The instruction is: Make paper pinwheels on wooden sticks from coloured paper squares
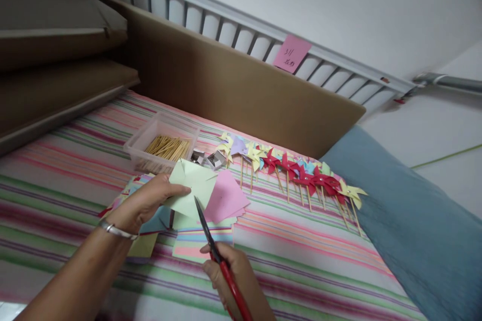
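My left hand [160, 193] pinches a pale green paper square [198, 180] by its left side, thumb on top. Cuts run in from some of the square's corners, and a small dark dot marks its middle. My right hand [229, 273] grips scissors [211, 241] with red handles and dark blades. The blade tips reach the lower edge of the green square and look closed or nearly so. Below lie pink paper sheets [228, 195] and a stack of coloured paper [203, 246]. More cut coloured papers [145, 241] lie under my left wrist.
A clear plastic box [131, 150] holds many wooden sticks [169, 148]. Two small boxes [215, 159] stand beside it. A row of finished paper pinwheels [289, 165] lies to the right on the striped cloth [301, 256]. A cardboard panel [226, 75] leans against the radiator [211, 20]; cardboard boxes [56, 80] are stacked left.
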`<state>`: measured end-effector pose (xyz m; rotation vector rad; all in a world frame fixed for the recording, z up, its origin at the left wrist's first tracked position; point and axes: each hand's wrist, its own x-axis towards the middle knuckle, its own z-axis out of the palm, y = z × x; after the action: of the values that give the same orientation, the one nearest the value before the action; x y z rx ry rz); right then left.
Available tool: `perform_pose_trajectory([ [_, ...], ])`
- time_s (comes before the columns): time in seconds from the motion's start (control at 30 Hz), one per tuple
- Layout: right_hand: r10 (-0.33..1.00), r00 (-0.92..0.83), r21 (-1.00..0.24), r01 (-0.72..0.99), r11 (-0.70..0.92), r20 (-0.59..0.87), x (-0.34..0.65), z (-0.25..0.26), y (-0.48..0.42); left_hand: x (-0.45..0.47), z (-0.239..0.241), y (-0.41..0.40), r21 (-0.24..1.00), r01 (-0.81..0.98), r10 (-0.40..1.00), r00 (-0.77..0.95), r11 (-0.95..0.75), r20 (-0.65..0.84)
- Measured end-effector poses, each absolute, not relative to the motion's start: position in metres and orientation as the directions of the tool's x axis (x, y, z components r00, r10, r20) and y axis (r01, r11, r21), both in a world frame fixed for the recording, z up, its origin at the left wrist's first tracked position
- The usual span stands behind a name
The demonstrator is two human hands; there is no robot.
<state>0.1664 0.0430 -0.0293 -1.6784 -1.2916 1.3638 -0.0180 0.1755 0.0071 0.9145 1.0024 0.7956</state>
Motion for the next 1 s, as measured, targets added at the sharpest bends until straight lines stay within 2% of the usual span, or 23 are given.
perform_pose_trajectory([
  [0.7,0.926,0.013,-0.884,0.295,-0.363,-0.376,0.160,-0.020,0.043,-0.018,0.009,0.176,0.895,-0.142,0.867,0.350,0.423,-0.355],
  [0.87,0.952,-0.013,-0.861,0.431,-0.271,-0.306,0.164,-0.014,0.044,-0.019,0.006,0.177,0.912,-0.131,0.894,0.290,0.390,-0.341],
  [1.0,0.945,-0.053,-0.812,0.528,-0.247,-0.322,0.185,-0.011,0.046,-0.022,0.008,0.178,0.908,-0.125,0.903,0.221,0.400,-0.368],
])
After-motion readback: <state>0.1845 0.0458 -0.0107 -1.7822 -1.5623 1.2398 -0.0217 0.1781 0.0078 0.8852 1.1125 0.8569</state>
